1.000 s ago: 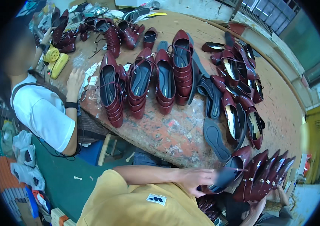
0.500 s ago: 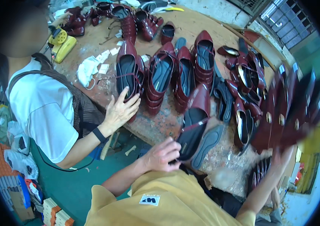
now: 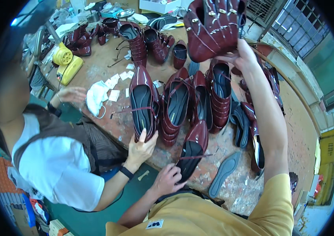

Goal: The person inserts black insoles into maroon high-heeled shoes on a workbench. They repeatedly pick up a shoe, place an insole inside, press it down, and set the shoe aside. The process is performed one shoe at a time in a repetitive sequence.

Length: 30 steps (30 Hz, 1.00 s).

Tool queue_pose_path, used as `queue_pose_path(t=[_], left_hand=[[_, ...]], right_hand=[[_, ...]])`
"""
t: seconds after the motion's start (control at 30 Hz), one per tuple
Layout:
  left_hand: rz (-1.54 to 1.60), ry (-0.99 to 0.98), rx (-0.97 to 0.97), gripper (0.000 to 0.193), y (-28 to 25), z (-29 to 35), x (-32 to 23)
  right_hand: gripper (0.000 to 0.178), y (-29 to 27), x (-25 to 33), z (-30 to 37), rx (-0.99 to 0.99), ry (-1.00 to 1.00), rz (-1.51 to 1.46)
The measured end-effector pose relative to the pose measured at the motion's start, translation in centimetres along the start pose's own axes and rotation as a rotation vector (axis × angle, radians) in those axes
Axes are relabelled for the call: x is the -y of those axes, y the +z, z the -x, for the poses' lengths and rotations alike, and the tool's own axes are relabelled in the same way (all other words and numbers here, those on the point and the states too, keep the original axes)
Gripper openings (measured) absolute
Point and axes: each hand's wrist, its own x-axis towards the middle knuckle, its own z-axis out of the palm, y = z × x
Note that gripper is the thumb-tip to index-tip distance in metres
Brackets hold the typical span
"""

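Observation:
My left hand (image 3: 167, 179) is closed on the heel of a glossy burgundy pointed shoe (image 3: 197, 135) with a black insole and a thin strap, at the table's near edge. Raised at the top right, my right hand (image 3: 242, 57) grips a bundle of nested burgundy shoes (image 3: 215, 33) with straps and small gold buckles. Between my hands stand several stacks of matching shoes (image 3: 177, 100). A co-worker's hand (image 3: 142, 149) touches the heel end of the leftmost shoe (image 3: 142, 106).
A loose grey insole (image 3: 224, 173) lies right of my left hand; dark insoles (image 3: 239, 124) lie farther back. More burgundy shoes (image 3: 138, 43) stand at the far side. A white face mask (image 3: 96, 98), paper tags (image 3: 114, 95) and a yellow blower (image 3: 68, 65) are at left, near the co-worker (image 3: 60, 169).
My right hand has swung the shoe bundle from the right side to the far side, above the table. My left hand and its shoe shifted slightly left. The co-worker's second hand now shows.

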Motion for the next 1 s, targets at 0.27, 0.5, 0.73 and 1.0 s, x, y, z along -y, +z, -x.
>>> queue_pose_path(t=[0.27,0.5,0.73,1.0], left_hand=[[0.047,-0.097,0.092,0.03,-0.9,1.9,-1.6],[0.018,-0.187,0.151,0.038,-1.8,3.5,0.0],[0.091,-0.239,0.243,0.046,-1.2,4.5,0.5],[0.108,-0.234,0.378,0.044,-0.9,5.7,0.9]], right_hand=[[0.042,5.0,-4.6,-10.4,-0.054,0.111,0.089],[0.045,4.5,-7.4,-19.9,-0.286,0.061,0.195],[0.052,-2.1,-12.4,-33.3,-0.664,-0.14,0.855],[0.051,-1.3,-13.2,-30.0,-0.058,0.336,0.797]])
